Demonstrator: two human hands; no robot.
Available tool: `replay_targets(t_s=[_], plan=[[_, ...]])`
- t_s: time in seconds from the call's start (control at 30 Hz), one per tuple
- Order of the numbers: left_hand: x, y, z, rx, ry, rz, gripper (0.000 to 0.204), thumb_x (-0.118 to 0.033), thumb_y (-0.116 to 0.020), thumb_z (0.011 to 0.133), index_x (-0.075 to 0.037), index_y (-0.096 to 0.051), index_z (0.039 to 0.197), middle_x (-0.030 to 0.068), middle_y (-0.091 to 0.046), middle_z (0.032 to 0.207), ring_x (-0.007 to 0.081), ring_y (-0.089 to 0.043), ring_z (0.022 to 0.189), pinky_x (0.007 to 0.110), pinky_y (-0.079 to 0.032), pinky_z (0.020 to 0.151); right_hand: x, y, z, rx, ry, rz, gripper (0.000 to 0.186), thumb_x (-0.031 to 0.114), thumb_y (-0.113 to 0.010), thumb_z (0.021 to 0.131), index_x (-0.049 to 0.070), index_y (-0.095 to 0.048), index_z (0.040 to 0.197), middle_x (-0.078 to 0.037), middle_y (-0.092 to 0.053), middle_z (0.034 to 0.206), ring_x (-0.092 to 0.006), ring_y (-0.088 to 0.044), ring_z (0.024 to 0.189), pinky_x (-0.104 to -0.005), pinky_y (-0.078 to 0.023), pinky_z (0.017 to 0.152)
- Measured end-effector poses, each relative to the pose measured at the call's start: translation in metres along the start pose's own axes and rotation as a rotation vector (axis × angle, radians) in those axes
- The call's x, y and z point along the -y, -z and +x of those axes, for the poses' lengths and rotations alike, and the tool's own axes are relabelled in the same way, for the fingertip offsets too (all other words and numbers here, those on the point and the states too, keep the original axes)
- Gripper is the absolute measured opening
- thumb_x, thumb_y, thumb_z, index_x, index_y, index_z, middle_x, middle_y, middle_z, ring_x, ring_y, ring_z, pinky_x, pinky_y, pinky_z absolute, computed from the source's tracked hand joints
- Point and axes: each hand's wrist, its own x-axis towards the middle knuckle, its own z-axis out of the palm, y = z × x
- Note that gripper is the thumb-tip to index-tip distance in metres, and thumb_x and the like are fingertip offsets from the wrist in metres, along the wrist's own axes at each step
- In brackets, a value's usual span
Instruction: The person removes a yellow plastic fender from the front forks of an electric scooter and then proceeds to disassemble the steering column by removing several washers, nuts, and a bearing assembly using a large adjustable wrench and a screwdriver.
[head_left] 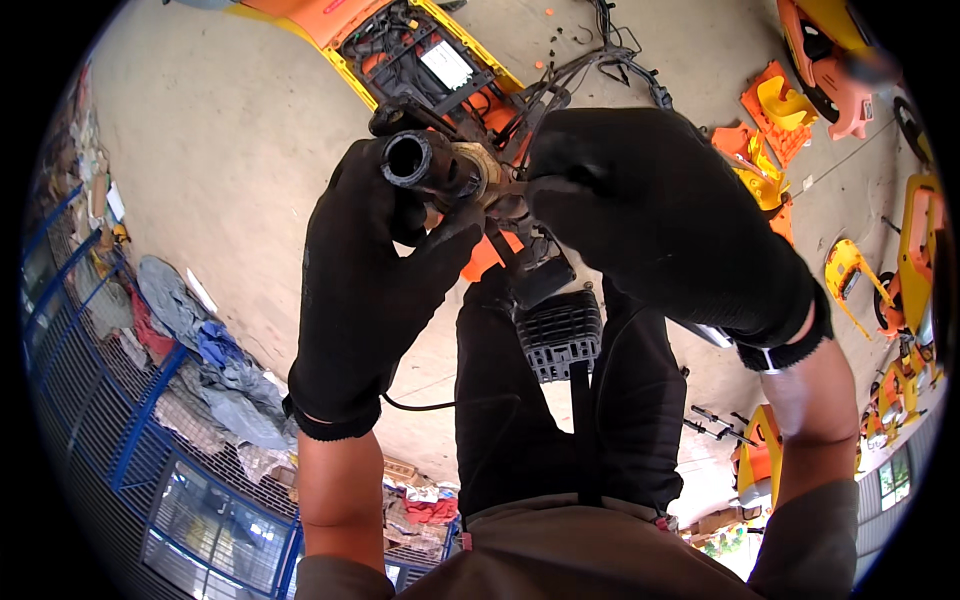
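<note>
My left hand, in a black glove, is closed around a dark, hollow metal tube, whose round open end points up and left. A brownish metal ring or nut sits around the tube. Against the ring's right side, my gloved right hand is closed in a pinch. Whatever lies between those fingertips is too hidden to name. Behind the hands is a partly stripped orange and yellow scooter body with dark inner parts showing. Below the tube, a black ribbed plastic part is between my legs.
Loose black cables trail over the concrete floor beyond my right hand. Orange and yellow panels lie to the right, with more scooter parts along that edge. Grey-blue cloths hang over blue-framed mesh at left.
</note>
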Motion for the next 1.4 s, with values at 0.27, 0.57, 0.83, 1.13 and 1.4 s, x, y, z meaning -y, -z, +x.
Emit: replay_targets(t_s=[0.27,0.57,0.83,1.13,1.4], plan=[[-0.003,-0.006,-0.002,-0.038,0.059,-0.086,0.030,-0.003,-0.078,0.081,-0.006,-0.062,0.105,0.0008,-0.058,0.086,0.0097,-0.049,0.069,0.025,-0.046,0.063,-0.016,-0.019,-0.021,-0.042,-0.285,0.441,0.016,0.013,-0.062,0.092,0.001,-0.058,0.081,-0.004,-0.054,0.066,-0.0093,-0.053,0.065,-0.0321,-0.046,0.061],[-0.006,-0.006,-0.002,-0.037,0.016,0.049,0.030,-0.006,-0.077,0.082,-0.004,-0.062,0.107,0.0044,-0.061,0.086,0.0150,-0.059,0.075,0.031,-0.050,0.068,0.003,0.000,-0.007,-0.051,0.113,-0.181,0.019,0.014,-0.064,0.091,0.000,-0.055,0.081,-0.011,-0.048,0.063,-0.0209,-0.046,0.054,-0.0353,-0.039,0.055],[0.001,0.001,0.003,0.043,0.078,0.012,0.033,-0.001,-0.071,0.086,-0.002,-0.064,0.118,0.0037,-0.070,0.090,0.0079,-0.059,0.070,0.022,-0.047,0.059,-0.007,0.003,-0.009,0.092,-0.216,0.200,0.017,0.013,-0.063,0.096,0.000,-0.059,0.084,-0.002,-0.053,0.067,-0.0072,-0.050,0.064,-0.0290,-0.043,0.060],[0.010,0.006,0.004,0.042,0.085,-0.149,0.022,-0.004,-0.067,0.083,-0.002,-0.061,0.104,0.0006,-0.055,0.079,0.0096,-0.048,0.069,0.027,-0.043,0.062,-0.014,0.000,-0.012,0.112,-0.432,0.350,0.020,0.016,-0.062,0.097,-0.003,-0.066,0.102,-0.002,-0.056,0.077,-0.0074,-0.051,0.072,-0.0263,-0.044,0.066],[0.013,0.012,0.003,0.083,0.047,-0.234,0.019,-0.005,-0.059,0.090,0.000,-0.064,0.107,0.0029,-0.057,0.079,0.0090,-0.052,0.068,0.027,-0.044,0.062,-0.001,-0.018,-0.028,-0.018,-0.260,0.175,0.019,0.013,-0.062,0.099,-0.004,-0.065,0.108,0.001,-0.055,0.079,-0.0059,-0.047,0.073,-0.0236,-0.041,0.066]])
